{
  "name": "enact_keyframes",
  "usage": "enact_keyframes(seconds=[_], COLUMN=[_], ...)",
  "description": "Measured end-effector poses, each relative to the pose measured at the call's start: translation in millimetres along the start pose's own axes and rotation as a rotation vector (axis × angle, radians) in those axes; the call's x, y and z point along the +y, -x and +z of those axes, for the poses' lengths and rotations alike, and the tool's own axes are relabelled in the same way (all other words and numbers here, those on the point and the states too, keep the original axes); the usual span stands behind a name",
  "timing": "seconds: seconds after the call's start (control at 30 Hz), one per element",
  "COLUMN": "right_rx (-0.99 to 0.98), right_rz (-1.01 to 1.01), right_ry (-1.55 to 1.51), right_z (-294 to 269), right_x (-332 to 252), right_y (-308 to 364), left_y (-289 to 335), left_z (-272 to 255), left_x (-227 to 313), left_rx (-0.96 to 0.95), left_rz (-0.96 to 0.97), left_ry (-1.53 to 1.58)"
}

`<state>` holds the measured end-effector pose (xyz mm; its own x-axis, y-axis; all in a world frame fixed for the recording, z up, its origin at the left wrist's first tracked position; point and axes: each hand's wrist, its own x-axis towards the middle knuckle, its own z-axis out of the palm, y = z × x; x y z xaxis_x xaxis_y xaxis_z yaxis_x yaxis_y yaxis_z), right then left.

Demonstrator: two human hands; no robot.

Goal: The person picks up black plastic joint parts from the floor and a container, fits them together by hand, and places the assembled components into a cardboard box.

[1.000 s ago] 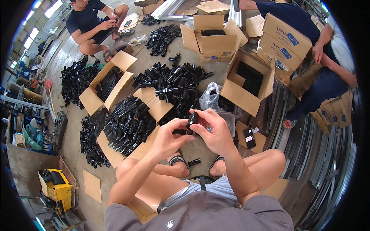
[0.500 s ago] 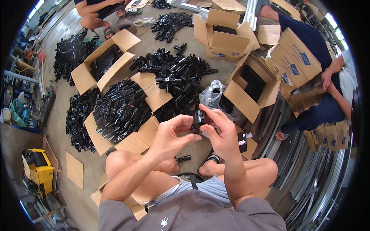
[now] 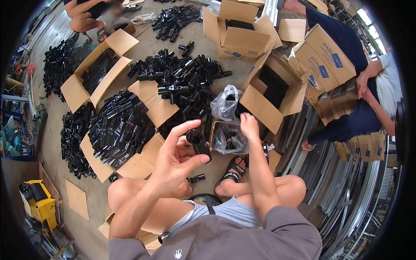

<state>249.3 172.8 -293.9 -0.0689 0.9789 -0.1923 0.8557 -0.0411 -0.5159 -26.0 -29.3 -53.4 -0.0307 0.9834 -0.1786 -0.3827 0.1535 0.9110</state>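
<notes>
My left hand (image 3: 173, 162) grips a glossy black tubular pipe fitting (image 3: 200, 144) between thumb and fingers, its round hollow mouth tilted up. My right hand (image 3: 249, 126) is closed, fingers curled downward, beside the right edge of a small open box (image 3: 212, 135). Whether anything sits in those fingers is hidden. A clear plastic bag (image 3: 227, 141) with small dark pieces in it lines the box. Just behind, another clear bag (image 3: 224, 106) stands crumpled. A single black fitting (image 3: 197, 178) lies on the floor between my feet.
Heaps of black fittings (image 3: 186, 80) cover the floor ahead, with more on flattened cardboard (image 3: 119, 130). Open cartons (image 3: 273, 93) stand around. At right are long metal profiles (image 3: 299, 173) and a seated person (image 3: 364, 91); another person (image 3: 86, 19) crouches far left. A yellow machine (image 3: 41, 199) stands left.
My hands have parted. The left keeps the fitting and has shifted left; the right has let go and reached forward to the small lined box. The whole view has shifted slightly.
</notes>
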Motion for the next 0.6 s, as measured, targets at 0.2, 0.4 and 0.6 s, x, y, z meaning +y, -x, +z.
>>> enact_keyframes(seconds=[0.2, 0.4, 0.6], right_rx=[-0.137, -0.085, -0.050], right_rz=[0.140, 0.061, 0.363], right_ry=[0.240, 0.208, -0.507], right_z=[66, 129, 120], right_x=[52, 113, 79], right_y=[-52, -109, -112], left_y=[-9, -17, -25], left_z=[1, -9, -2], left_x=[-3, -12, -2], left_rx=[0.048, 0.006, 0.018], left_rz=[-0.106, -0.198, -0.166], left_ry=[0.111, 0.003, -0.018])
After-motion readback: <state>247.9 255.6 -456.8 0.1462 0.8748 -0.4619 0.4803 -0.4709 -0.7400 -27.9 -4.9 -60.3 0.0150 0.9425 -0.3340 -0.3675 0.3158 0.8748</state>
